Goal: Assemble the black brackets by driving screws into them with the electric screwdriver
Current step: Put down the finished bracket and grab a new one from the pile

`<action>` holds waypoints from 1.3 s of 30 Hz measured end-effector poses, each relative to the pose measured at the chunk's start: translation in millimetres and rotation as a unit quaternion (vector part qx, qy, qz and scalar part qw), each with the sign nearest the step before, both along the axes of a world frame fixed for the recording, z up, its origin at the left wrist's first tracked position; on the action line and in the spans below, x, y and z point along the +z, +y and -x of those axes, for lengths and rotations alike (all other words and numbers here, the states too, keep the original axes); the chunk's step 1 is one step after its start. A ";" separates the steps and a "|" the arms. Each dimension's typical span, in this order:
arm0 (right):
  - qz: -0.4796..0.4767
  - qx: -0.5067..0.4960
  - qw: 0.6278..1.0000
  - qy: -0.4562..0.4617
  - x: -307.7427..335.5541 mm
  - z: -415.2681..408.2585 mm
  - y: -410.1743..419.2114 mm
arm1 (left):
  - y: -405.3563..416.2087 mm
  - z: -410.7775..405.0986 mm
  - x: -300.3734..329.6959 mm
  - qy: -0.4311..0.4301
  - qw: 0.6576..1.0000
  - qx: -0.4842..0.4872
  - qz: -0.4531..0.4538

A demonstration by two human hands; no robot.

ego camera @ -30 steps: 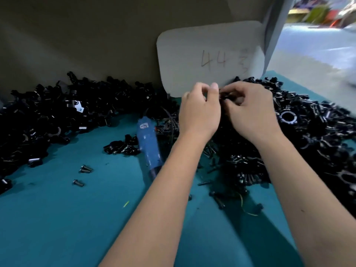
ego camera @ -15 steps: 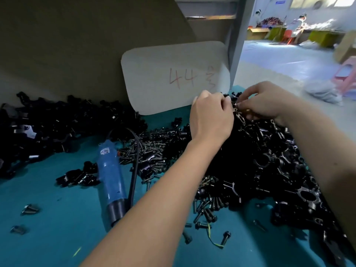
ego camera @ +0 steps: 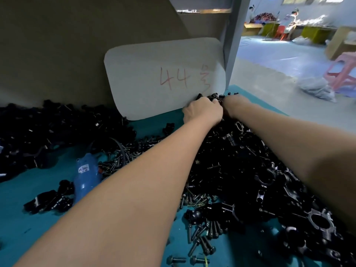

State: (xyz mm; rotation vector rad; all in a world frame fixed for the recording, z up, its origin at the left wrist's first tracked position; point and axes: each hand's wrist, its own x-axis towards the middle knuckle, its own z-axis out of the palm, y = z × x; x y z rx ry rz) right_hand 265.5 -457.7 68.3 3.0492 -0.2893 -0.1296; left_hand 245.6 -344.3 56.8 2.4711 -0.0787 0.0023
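I'm reaching both hands into the bracket pile (ego camera: 240, 166) at centre right; left hand (ego camera: 203, 111) curled on black parts, right hand (ego camera: 234, 105) grip unclear. Electric screwdriver (ego camera: 86, 176) is lying untouched lower left. I'm risking tangled brackets spilling off the tabletop (ego camera: 28, 218).

A dull olive-brown partition wall (ego camera: 67, 45) stands directly behind the teal-covered worktable (ego camera: 25, 224), most of it in shadow. A pale rounded-corner board (ego camera: 146, 83) leans against it, with "44" written on it in red. A grey metal post (ego camera: 233, 39) rises at the partition's right edge. Past it lies a pale glossy workshop floor (ego camera: 279, 60) under bright light. On that floor stand a pink plastic stool (ego camera: 342, 72), yellow-green low benches (ego camera: 316, 34) and a crumpled white sack (ego camera: 316, 87).
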 end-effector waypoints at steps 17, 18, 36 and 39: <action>0.041 0.081 0.990 -0.110 28.1 16.9 21.2 | 22.8 17.8 -3.3 -0.012 0.995 0.042 0.095; 0.021 0.083 0.987 -0.133 34.8 18.9 30.7 | 28.6 21.6 0.2 -0.018 0.993 0.048 0.110; -0.612 0.174 0.771 0.030 1.6 124.8 287.1 | 328.4 104.4 -44.7 -0.011 0.945 0.251 -0.211; -0.506 0.263 0.822 -0.002 -4.0 138.5 315.3 | 344.7 105.3 -49.4 -0.039 0.963 0.236 -0.128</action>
